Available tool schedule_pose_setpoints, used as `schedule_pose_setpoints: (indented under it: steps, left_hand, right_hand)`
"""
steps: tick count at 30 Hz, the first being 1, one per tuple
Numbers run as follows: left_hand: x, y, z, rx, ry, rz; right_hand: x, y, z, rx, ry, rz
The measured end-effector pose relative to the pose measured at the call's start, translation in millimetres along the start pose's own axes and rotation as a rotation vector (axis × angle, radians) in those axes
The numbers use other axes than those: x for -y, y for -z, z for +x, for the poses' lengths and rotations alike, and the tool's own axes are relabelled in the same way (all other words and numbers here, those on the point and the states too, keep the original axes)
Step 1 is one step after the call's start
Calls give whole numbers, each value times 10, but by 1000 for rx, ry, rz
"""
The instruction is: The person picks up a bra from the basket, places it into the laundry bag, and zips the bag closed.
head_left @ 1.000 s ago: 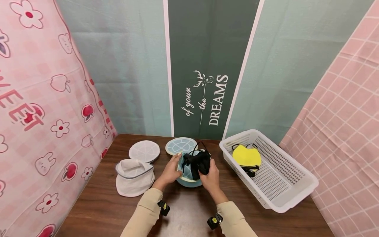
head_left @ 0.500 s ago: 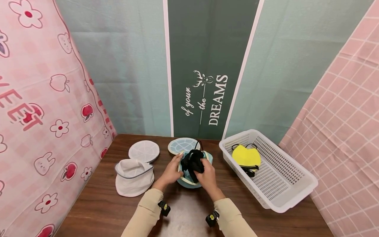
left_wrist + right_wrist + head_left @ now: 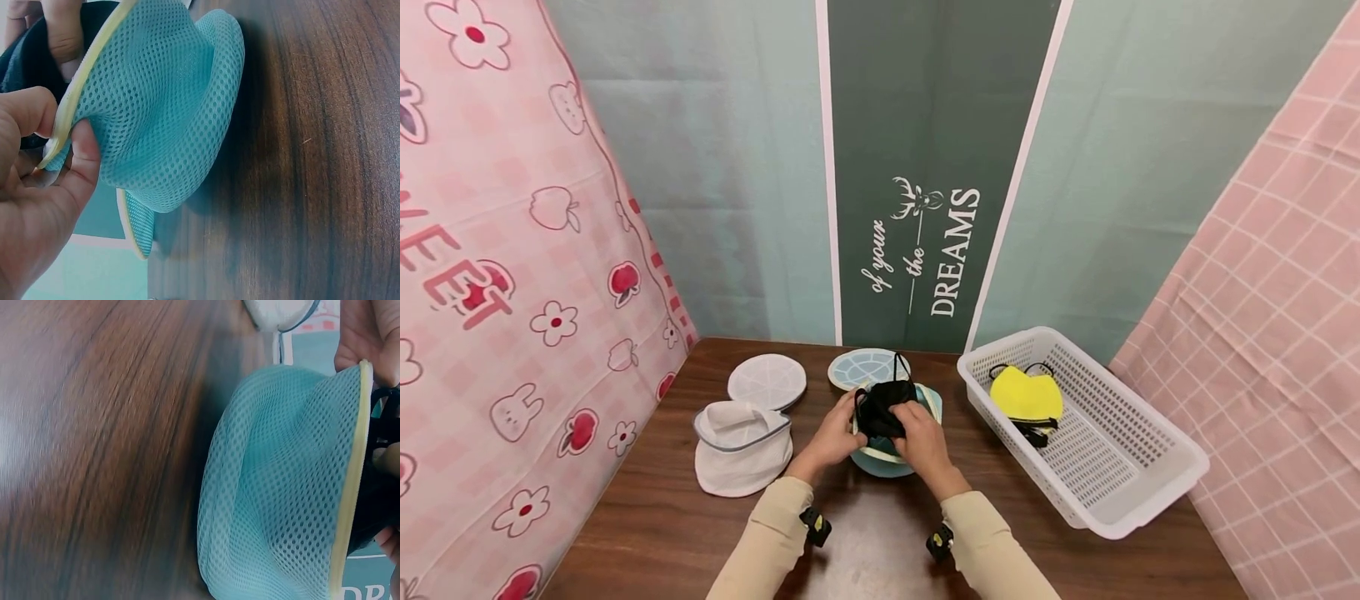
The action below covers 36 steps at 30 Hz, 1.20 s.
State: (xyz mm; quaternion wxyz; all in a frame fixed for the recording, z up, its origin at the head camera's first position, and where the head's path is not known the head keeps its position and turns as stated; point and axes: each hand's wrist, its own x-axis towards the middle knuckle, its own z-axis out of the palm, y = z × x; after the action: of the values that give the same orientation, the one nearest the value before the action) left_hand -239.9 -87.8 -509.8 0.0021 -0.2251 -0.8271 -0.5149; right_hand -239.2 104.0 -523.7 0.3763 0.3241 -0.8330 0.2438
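A light-blue mesh laundry bag (image 3: 882, 466) with a pale yellow rim stands on the table in front of me, its mouth upward. My left hand (image 3: 833, 434) pinches that rim between thumb and fingers; the left wrist view shows the yellow edge (image 3: 70, 100) in the pinch. A bundled black cloth piece with thin straps (image 3: 880, 408) lies in the bag's mouth. My right hand (image 3: 922, 440) holds the black piece from the right side, some fingertips hidden within it. In the right wrist view the mesh wall (image 3: 281, 487) bulges below the rim.
Behind the bag lies a round blue-and-white lid (image 3: 867, 367). On the left are a white round lid (image 3: 767, 382) and a white mesh bag (image 3: 742, 467). At right, a white plastic basket (image 3: 1120, 492) contains a yellow cloth piece with black straps (image 3: 1026, 393).
My right hand has moved from the bag's right rim inward to its mouth, and the black piece has gone lower into the bag. The left hand keeps its grip on the rim.
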Motion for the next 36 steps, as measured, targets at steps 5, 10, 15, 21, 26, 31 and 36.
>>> schedule_pose_setpoints:
  steps: [5,10,15,21,26,31,36]
  left_hand:
    - [-9,5,12,30,3,-74]
    - [-27,11,3,30,27,-61]
    - [-49,30,-7,42,64,-3]
    - [-67,46,-10,64,78,-34]
    - [-80,41,-15,83,95,-51]
    - [-97,42,-22,83,102,-52]
    - [-122,37,-15,87,68,-26]
  right_hand:
    - [-49,37,13,159,60,-64]
    - [-64,77,35,321,71,-106]
    - [-88,81,41,434,56,-185]
    - [-106,70,90,529,21,-246]
    - [-119,82,129,614,-20,-285]
    - [-139,69,172,672,-32,-265]
    - [-170,54,175,717,-59,-257]
